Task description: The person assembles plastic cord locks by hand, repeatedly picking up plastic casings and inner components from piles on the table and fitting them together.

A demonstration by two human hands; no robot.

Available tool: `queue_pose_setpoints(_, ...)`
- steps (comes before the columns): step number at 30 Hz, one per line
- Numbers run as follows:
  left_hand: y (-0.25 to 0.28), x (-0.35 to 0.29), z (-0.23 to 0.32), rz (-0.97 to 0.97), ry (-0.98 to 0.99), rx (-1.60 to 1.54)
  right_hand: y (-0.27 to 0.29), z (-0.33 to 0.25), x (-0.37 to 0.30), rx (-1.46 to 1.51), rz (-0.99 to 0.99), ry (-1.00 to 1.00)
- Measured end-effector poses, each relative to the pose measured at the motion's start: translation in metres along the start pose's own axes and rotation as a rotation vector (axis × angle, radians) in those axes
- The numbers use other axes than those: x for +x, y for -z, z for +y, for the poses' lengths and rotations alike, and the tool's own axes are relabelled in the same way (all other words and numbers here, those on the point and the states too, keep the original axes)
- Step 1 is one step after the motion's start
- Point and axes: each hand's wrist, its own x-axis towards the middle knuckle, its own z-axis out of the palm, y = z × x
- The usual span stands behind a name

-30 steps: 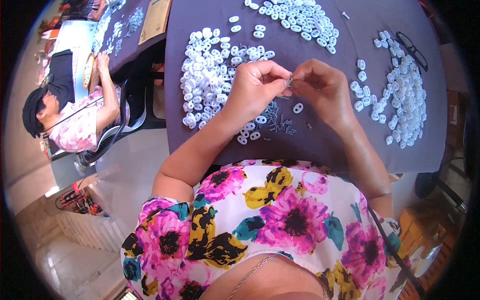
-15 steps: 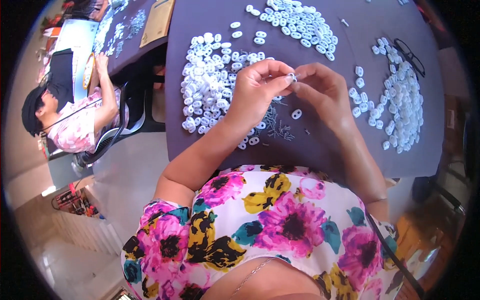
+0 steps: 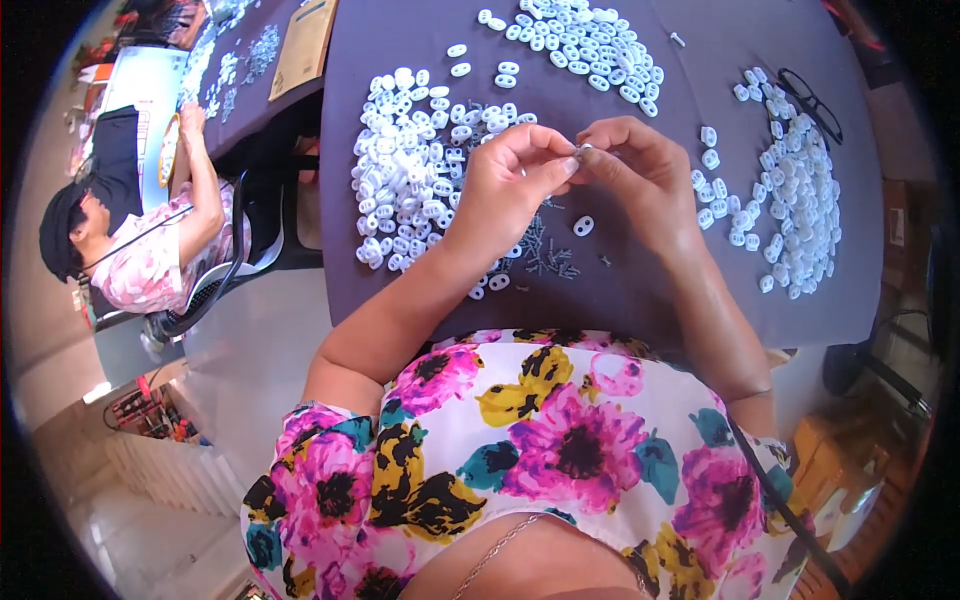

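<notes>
My left hand (image 3: 512,190) and my right hand (image 3: 640,185) meet above the middle of the table, thumbs and forefingers pinched together. Between their fingertips is a small white plastic piece (image 3: 581,148), mostly covered by the fingers. A heap of white oval two-holed pieces (image 3: 405,185) lies beside and beyond my left hand. Small grey metal screws (image 3: 545,255) are strewn below the hands, partly behind the left wrist. One loose white oval piece (image 3: 583,226) rests just under the fingertips.
More two-holed pieces (image 3: 590,50) cover the far side of the dark tablecloth (image 3: 640,310). Another white heap (image 3: 808,200) spreads at the right, near black-framed glasses (image 3: 812,105). A single screw (image 3: 677,39) lies far right of centre. A seated person (image 3: 165,235) works at another table on the left.
The right thumb and fingers now cover more of the small white piece. Both hands stay pinched together in nearly the same place; the whole view has shifted slightly.
</notes>
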Motion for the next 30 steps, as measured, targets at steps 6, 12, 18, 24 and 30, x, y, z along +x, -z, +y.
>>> queue_pose_setpoints(6, 0.004, -0.001, 0.005, 0.026, -0.266, 0.247, 0.009, -0.002, 0.001, -0.162, -0.097, -0.055)
queue_pose_setpoints(12, 0.004, -0.001, 0.006, -0.001, -0.236, 0.275, 0.0, -0.014, 0.001, -0.124, -0.057, -0.142)
queue_pose_setpoints(18, 0.003, 0.0, 0.005, -0.013, -0.202, 0.238, 0.003, -0.007, 0.0, -0.181, -0.108, -0.06)
queue_pose_setpoints(24, 0.0, 0.002, 0.002, 0.012, -0.196, 0.22, 0.0, -0.011, -0.003, -0.239, -0.068, -0.07)
queue_pose_setpoints(30, 0.003, 0.005, 0.001, 0.004, -0.186, 0.283, -0.001, -0.007, -0.001, -0.217, -0.071, -0.071)
